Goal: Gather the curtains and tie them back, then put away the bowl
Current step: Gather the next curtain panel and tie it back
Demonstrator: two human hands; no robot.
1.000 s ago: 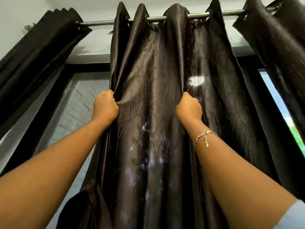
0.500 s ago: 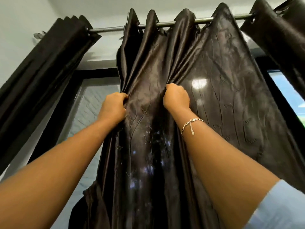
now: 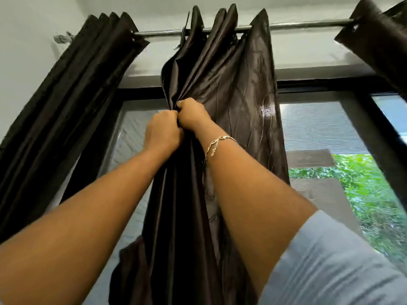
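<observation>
Middle curtain (image 3: 231,95): dark brown, glossy, hangs from the rod (image 3: 297,25) at centre, in front of the window (image 3: 319,128). Its left part is bunched into tight pleats. The right part is flatter and creased.

Left hand (image 3: 164,133): fingers curled tight into a fist round the bunched folds at the curtain's left edge.
Right hand (image 3: 192,116): also a closed fist on the folds, just above and right of the left hand and touching it. A bracelet (image 3: 218,143) sits on the right wrist.

Left curtain (image 3: 77,95) is already packed at the rod's left end. Right curtain (image 3: 378,40) hangs at the far right, only partly in view. The bowl is not in view, and no tie-back is seen.

Handling (judgement): the cloth looks soft, limp and satin-slick. It is probably light for its size, and the folds are likely to slide out of a loose pinch. Best hold is a whole fist round the full bundle, below the rod, with every pleat collected before tying. Pulling down hard would load the rings on the rod.

Writing: none readable. The only marking is a woven vine pattern on the cloth.
</observation>
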